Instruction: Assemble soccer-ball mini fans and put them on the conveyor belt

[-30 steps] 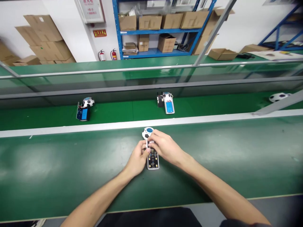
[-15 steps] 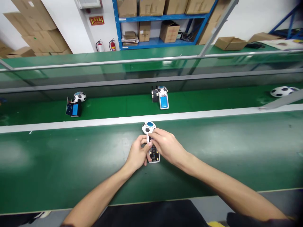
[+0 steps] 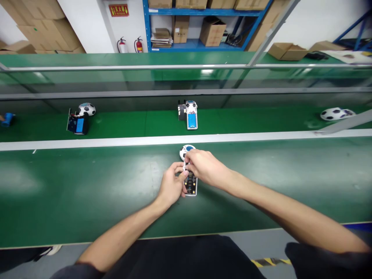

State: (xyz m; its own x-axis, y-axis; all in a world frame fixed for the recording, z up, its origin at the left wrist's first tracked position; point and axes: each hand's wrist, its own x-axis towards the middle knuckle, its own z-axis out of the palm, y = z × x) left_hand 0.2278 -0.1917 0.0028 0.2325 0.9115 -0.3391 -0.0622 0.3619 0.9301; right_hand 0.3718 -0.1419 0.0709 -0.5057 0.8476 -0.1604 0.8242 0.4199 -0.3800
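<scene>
A white device with a football-patterned round head [image 3: 184, 152] and a black circuit board [image 3: 191, 185] in its lower case lies on the green bench in front of me. My left hand [image 3: 172, 183] grips the case along its left edge, thumb resting over the board. Bent over the neck between head and board, my right hand [image 3: 207, 167] has its thumb and fingers pinched together. Whatever sits between those fingertips is too small and too covered to make out. The right side of the football head is partly hidden behind the right hand.
Beyond the white rail [image 3: 145, 142], a green belt [image 3: 122, 120] carries similar devices: an opened one [image 3: 78, 123] at left, another with a blue panel [image 3: 192, 121] mid-belt, and a football-patterned one [image 3: 334, 114] at right. A slanted metal post [image 3: 345, 126] crosses at right.
My view has tilted down and shifted a little. Both hands stay on the device, and the right hand's fingers have moved slightly at its neck.
</scene>
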